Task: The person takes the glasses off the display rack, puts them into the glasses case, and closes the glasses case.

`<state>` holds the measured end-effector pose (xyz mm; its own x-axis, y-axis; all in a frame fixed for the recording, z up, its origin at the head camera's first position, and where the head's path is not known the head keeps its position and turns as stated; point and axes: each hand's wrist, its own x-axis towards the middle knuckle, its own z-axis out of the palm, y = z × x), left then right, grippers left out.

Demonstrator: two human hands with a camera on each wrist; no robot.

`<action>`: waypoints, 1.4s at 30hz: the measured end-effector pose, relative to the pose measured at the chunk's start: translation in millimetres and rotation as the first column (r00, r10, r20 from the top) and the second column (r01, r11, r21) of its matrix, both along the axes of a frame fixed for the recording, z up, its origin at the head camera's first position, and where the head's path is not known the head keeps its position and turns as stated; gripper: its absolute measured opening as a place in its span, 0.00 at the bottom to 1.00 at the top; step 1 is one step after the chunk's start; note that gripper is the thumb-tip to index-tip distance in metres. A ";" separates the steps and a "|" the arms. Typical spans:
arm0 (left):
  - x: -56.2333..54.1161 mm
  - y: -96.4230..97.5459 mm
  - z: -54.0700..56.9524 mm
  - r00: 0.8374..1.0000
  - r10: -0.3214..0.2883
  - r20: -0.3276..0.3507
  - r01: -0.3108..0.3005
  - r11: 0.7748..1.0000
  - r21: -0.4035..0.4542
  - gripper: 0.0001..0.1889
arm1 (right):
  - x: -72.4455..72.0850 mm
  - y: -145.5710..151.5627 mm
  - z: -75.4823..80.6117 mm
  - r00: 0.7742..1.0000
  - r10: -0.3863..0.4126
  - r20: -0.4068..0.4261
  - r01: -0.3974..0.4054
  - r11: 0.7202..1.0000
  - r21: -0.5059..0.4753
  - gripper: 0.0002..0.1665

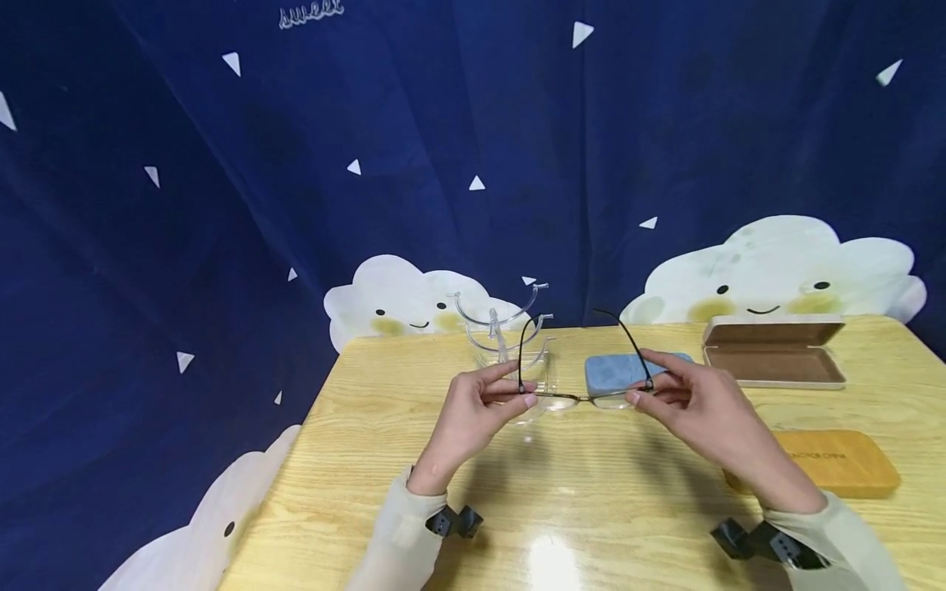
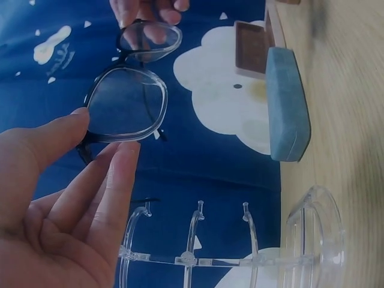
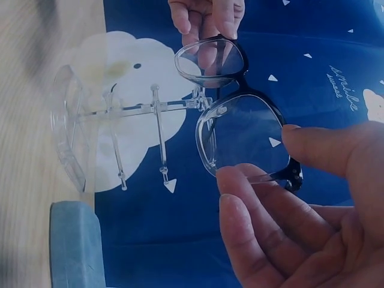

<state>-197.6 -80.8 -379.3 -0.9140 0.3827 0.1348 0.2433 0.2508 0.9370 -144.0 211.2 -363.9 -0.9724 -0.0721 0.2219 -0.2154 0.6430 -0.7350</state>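
Observation:
A pair of black-rimmed eyeglasses (image 1: 584, 399) is held up over the table, temples unfolded and pointing away from me. My left hand (image 1: 476, 410) pinches the frame's left corner between thumb and fingers. At the opposite corner my right hand (image 1: 698, 402) grips the rim the same way. Both clear lenses show in the left wrist view, with the left thumb on the rim of the nearer lens (image 2: 127, 102). Just behind the glasses stands a clear plastic eyeglass display stand (image 1: 502, 336) with several curved arms, partly covered by the left hand and the glasses.
A blue glasses case (image 1: 609, 374) lies shut behind the right hand. Farther right sits an open case (image 1: 772, 361) with a brown lining. An orange case (image 1: 850, 464) lies by the right forearm, partly hidden. A dark blue curtain (image 1: 443, 123) hangs behind the wooden table (image 1: 384, 369).

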 end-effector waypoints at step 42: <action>-1.7 -0.2 -2.5 0.998 0.048 -0.032 -0.048 0.999 -0.009 0.25 | 1.1 -0.3 -3.4 0.999 0.006 -0.034 -0.009 0.996 -0.084 0.16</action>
